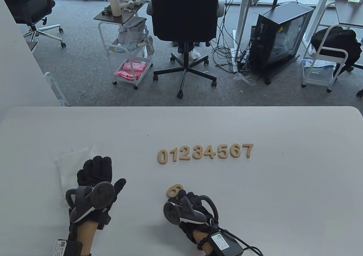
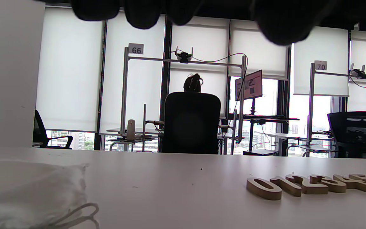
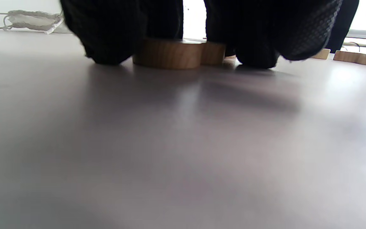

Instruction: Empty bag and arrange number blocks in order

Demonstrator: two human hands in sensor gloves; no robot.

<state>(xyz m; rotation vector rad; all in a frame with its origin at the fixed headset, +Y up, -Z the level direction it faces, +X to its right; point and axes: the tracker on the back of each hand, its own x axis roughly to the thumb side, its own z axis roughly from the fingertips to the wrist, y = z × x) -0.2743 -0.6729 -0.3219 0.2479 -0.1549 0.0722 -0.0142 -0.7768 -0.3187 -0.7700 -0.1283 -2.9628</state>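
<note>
— Where are the number blocks?
— Eight wooden ones, 0 to 7 [image 1: 205, 153], lie in a row on the white table [image 1: 283, 182]. One more, the 8 block [image 1: 174, 190], lies flat nearer the person.

— Who has it?
— The right hand [image 1: 192, 207]. Its fingertips [image 3: 106, 41] curl down on both sides of the block and pinch it.

— And the left hand [image 1: 95, 176]?
— It lies flat, fingers mostly straight, resting on the edge of the white bag [image 1: 71, 165]. It holds nothing.
</note>
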